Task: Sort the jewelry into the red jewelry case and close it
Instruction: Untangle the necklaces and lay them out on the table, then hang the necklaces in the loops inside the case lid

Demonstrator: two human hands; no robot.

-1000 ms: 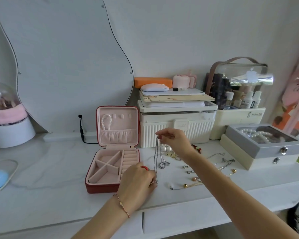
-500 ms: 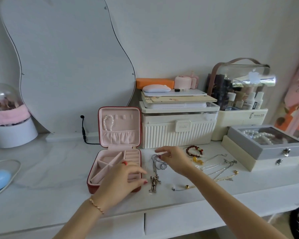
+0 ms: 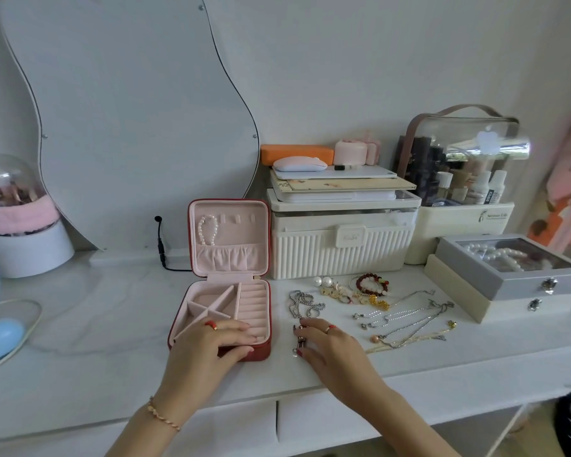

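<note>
Resting on white tabletop (image 3: 80, 324): L fingers (image 3: 234, 336) flat on red case (image 3: 261, 352), R fingers (image 3: 305, 331) pinching chain (image 3: 302, 303).

The red jewelry case (image 3: 223, 318) stands open, its pink-lined lid upright with a pearl bracelet (image 3: 207, 229) hanging inside, its base split into empty angled compartments and ring rolls. Just right of the case lies a heaped silver chain necklace (image 3: 304, 305). Farther right of the case lie pearl earrings (image 3: 322, 281), a red bead bracelet (image 3: 372, 284) and thin chains (image 3: 406, 316).
</note>
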